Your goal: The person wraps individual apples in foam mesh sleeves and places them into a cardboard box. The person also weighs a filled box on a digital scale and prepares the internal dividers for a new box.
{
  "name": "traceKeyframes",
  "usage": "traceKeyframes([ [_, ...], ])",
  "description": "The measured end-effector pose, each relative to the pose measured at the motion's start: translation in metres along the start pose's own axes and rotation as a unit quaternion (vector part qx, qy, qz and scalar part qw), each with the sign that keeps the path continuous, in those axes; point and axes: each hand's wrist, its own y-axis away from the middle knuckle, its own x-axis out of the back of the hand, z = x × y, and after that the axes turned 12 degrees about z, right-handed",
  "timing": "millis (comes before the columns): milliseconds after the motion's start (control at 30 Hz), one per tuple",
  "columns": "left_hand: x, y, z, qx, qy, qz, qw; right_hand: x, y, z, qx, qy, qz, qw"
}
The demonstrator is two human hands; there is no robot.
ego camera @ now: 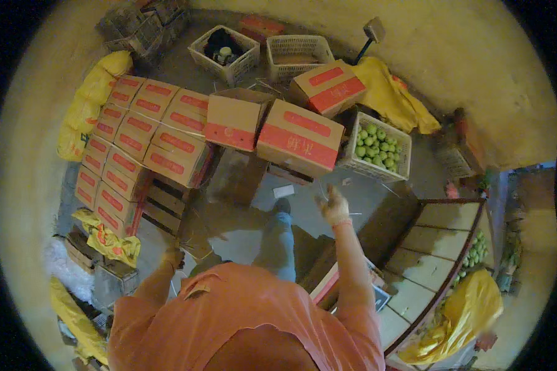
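Note:
My right hand [334, 206] is held out over the grey floor, fingers apart, with a red band at the wrist and nothing visible in it. Low at the left, my left hand [172, 257] is in shadow near the end of a slatted wooden pallet [165, 204]; whether it holds anything is unclear. Beyond my right hand stands a closed cardboard carton [301, 137] with red print, beside a plastic crate of green fruit [378, 146]. Another carton [234, 121] has its upper flap raised. A small white object [284, 191] lies on the floor near my foot.
Strapped cartons [134, 134] are stacked at the left beside yellow sacks [86, 111]. A tilted carton [329, 88], two crates [225, 55] and a scale's display post [373, 32] stand further off. At the right is a framed, sectioned surface [427, 259] with yellow sheeting [469, 310] past it.

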Motion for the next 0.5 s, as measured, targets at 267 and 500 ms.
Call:
traceKeyframes([
  [267,-0.081,0.11,0.193,0.092,0.149,-0.044,0.984,-0.004,-0.359,0.027,0.067,0.287,-0.075,0.953],
  [500,-0.127,0.159,0.264,-0.159,0.032,-0.112,0.98,-0.066,-0.425,0.016,0.121,0.354,-0.231,0.898],
])
